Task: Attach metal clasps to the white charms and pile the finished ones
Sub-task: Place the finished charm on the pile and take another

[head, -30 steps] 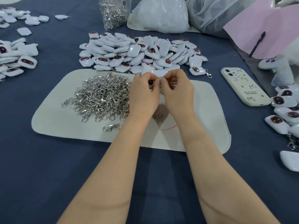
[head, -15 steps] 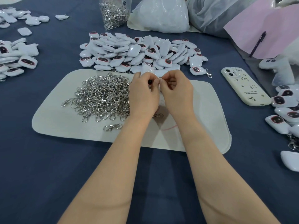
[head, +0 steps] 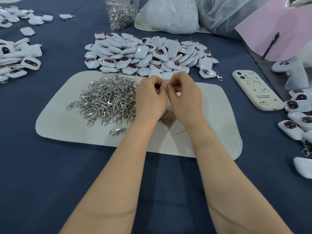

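Both hands meet over the white mat [head: 57, 125] in the middle of the table. My left hand [head: 149, 98] curls round a charm [head: 157, 85], of which only a small dark patch shows between the fingers. My right hand [head: 184, 97] pinches a small metal clasp [head: 166, 83] at the charm's edge, fingertips touching the left hand's. A heap of silver clasps [head: 108, 98] lies on the mat just left of the hands. A large pile of white charms [head: 148, 54] with dark oval faces sits beyond the mat.
A cream phone [head: 256, 90] lies right of the mat. Charms with clasps [head: 297, 115] pile at the right edge, others [head: 18, 59] at the left. A bag of clasps [head: 120, 12], white plastic bags [head: 168, 14] and pink paper [head: 276, 34] stand at the back.
The hands stay together in the same place; only the fingertips shift slightly around the clasp and charm.
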Tool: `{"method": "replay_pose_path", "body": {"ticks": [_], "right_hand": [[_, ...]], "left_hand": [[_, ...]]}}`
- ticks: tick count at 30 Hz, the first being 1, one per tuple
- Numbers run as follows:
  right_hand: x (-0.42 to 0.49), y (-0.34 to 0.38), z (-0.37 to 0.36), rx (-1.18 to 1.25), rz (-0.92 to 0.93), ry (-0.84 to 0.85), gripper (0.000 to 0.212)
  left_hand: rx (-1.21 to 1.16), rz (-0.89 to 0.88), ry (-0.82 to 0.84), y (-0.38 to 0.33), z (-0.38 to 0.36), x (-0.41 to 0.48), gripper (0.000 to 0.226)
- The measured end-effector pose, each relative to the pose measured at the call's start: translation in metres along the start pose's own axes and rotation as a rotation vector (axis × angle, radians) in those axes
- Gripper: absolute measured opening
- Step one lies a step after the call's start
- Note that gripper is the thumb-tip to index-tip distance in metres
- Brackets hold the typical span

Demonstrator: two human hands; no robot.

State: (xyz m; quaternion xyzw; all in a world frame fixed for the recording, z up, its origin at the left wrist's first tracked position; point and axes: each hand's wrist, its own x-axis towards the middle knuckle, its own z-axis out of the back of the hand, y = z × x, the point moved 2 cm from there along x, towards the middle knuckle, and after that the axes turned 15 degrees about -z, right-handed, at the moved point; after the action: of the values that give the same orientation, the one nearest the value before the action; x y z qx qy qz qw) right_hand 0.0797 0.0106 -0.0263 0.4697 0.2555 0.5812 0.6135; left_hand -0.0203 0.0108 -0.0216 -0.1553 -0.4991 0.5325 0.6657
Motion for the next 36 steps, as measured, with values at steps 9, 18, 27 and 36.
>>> {"method": "replay_pose_path", "body": {"ticks": [9, 18, 27, 36], "right_hand": [[0.003, -0.008, 0.009, 0.059, -0.136, -0.04, 0.016], [0.006, -0.012, 0.011, 0.06, -0.185, -0.108, 0.012], [0.003, -0.009, 0.005, 0.006, -0.105, -0.05, 0.015], [0.004, -0.01, 0.005, -0.008, -0.115, -0.086, 0.015]], "left_hand": [[-0.208, 0.045, 0.132, 0.005, 0.011, 0.006, 0.018], [-0.382, 0.124, 0.235, 0.005, 0.004, -0.002, 0.02], [-0.299, 0.123, 0.199, 0.012, 0.003, -0.001, 0.018], [-0.359, 0.145, 0.188, 0.011, 0.0, 0.0, 0.015]]}}
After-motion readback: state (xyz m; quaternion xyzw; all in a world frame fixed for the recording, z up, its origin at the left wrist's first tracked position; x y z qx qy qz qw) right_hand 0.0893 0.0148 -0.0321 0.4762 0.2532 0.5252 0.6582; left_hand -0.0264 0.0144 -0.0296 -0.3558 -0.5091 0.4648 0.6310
